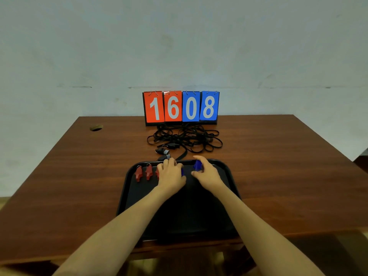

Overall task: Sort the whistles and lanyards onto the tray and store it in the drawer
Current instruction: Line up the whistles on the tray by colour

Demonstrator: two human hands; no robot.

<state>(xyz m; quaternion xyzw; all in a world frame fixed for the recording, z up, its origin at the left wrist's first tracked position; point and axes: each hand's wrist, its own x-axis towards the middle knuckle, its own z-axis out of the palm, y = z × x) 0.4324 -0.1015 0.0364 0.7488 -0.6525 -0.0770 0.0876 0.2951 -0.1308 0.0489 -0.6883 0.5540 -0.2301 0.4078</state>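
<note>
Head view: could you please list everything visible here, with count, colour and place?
Table: one, brown wood, under everything.
Tray: one, black, near table edge.
Red whistles: two clear, a third partly hidden, tray's far left.
Blue whistles: one in the right hand, another partly hidden beside the left.
Black whistles: about three, beyond the tray.
Lanyards: tangled black pile, count unclear, before the scoreboard.
Scoreboard: one, red and blue, reads 1608, table's far edge.
Left hand: on the tray.
Right hand: pinching a blue whistle.

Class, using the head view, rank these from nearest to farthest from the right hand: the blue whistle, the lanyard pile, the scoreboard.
1. Blue whistle, in the right hand's fingers.
2. Lanyard pile, on the table beyond the tray.
3. Scoreboard, at the table's far edge.
</note>
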